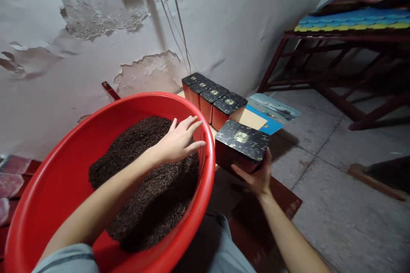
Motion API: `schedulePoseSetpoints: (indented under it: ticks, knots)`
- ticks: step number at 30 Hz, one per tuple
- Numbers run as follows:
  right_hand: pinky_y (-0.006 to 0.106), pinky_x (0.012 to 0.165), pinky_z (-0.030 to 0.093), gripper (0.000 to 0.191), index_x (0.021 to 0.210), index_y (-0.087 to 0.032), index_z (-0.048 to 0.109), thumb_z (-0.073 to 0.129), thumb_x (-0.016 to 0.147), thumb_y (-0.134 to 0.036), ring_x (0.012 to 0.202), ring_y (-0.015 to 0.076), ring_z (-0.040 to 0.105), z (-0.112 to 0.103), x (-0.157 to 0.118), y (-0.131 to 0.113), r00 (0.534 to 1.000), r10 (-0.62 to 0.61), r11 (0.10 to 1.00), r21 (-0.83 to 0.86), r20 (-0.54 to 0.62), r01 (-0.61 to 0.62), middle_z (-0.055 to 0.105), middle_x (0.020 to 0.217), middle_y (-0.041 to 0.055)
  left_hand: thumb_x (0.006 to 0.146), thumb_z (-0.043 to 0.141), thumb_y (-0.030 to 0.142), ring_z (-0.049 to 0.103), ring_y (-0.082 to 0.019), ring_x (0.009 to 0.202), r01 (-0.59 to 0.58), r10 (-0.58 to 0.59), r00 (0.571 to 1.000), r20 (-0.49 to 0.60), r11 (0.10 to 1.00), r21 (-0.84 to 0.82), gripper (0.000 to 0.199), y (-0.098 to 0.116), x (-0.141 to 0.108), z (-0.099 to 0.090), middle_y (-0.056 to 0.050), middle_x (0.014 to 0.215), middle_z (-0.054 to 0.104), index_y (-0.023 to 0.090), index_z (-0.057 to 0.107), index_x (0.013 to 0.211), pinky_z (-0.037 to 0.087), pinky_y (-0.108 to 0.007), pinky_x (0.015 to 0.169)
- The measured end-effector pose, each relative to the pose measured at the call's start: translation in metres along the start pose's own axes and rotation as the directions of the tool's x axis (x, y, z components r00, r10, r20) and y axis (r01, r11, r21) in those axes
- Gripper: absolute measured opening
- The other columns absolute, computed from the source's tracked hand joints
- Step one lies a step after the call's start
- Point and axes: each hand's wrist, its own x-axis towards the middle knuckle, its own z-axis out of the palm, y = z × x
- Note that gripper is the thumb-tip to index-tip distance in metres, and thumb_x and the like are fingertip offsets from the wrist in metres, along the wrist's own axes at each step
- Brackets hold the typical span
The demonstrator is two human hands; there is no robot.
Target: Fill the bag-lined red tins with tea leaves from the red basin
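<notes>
A large red tub [35, 204] holds a heap of dark, dry, loose material [153, 183] like tea leaves. Above that heap, near the tub's right rim, my left hand [182, 138] hangs with its fingers spread and nothing in it. My right hand [259, 177] grips a tin [243, 138] with a black marbled lid and a gold label, just right of the rim. Behind this tin, several similar tins [229, 103] with red sides stand in a row beyond the tub.
Blue and beige flat sheets [269, 115] lie right of the row. A dark red rack [333, 38] with foam mats stands at the back right. Peeling wall [224, 21] rises behind; a dark red box [275, 204] is low near my right forearm.
</notes>
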Motion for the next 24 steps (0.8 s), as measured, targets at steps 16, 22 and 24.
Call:
schedulePoseSetpoints:
  ticks: [16, 22, 24]
  knots:
    - [0.059, 0.129, 0.017, 0.081, 0.166, -0.016, 0.024, 0.03, 0.099, -0.061, 0.162, 0.0286, 0.021, 0.028, 0.084, 0.067, 0.959, -0.02, 0.999, 0.019, -0.284, 0.027, 0.023, 0.173, 0.0168, 0.092, 0.06, 0.069, 0.009, -0.048, 0.161, -0.096, 0.074, 0.981, 0.178, 0.988, 0.121, 0.106, 0.058, 0.117, 0.02, -0.03, 0.172, 0.007, 0.008, 0.017, 0.167, 0.013, -0.078, 0.121]
    - [0.064, 0.125, 0.026, 0.077, 0.17, -0.017, 0.006, 0.009, 0.102, -0.053, 0.162, 0.0257, 0.021, 0.082, 0.094, 0.076, 0.914, -0.024, 0.992, -0.124, -0.406, -0.029, 0.025, 0.172, 0.0169, 0.085, 0.079, 0.048, 0.017, -0.046, 0.16, -0.188, 0.122, 0.963, 0.241, 0.943, 0.276, 0.108, 0.066, 0.183, 0.038, -0.029, 0.172, 0.012, 0.018, 0.018, 0.169, 0.024, -0.066, 0.123]
    - [0.065, 0.126, 0.025, 0.076, 0.17, -0.016, 0.007, 0.009, 0.103, -0.052, 0.162, 0.0257, 0.019, 0.087, 0.099, 0.078, 0.908, -0.064, 0.983, -0.185, -0.414, -0.015, 0.027, 0.171, 0.0182, 0.082, 0.084, 0.038, 0.023, -0.043, 0.159, -0.2, 0.135, 0.967, 0.216, 0.927, 0.316, 0.109, 0.064, 0.19, 0.039, -0.029, 0.171, 0.017, 0.018, 0.02, 0.168, 0.03, -0.055, 0.124]
